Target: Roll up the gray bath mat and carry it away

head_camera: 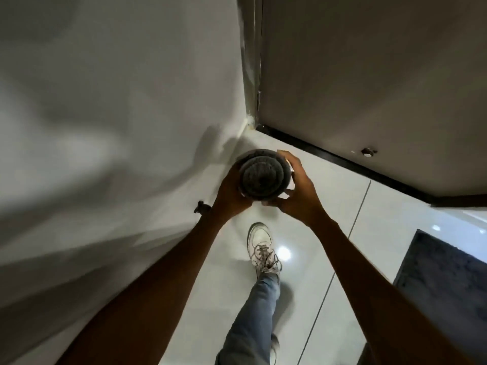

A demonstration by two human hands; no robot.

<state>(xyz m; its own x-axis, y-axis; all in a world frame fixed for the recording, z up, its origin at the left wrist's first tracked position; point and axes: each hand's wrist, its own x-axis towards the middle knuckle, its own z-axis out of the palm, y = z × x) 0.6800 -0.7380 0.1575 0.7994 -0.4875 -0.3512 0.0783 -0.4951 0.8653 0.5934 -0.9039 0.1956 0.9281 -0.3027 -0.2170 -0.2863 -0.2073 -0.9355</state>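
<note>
The gray bath mat (263, 176) is rolled into a tight cylinder and stands on end, so I look down on its spiral top. My left hand (232, 192) wraps its left side and my right hand (297, 192) wraps its right side, both arms stretched out ahead. The roll is held near the corner where the white wall meets the door. Whether its lower end touches the floor is hidden.
A white wall (118, 101) runs along the left. A closed door (369, 75) with a dark threshold (342, 162) fills the upper right. My white sneaker (262, 248) steps on glossy white tiles. A dark mat (448, 280) lies at the right edge.
</note>
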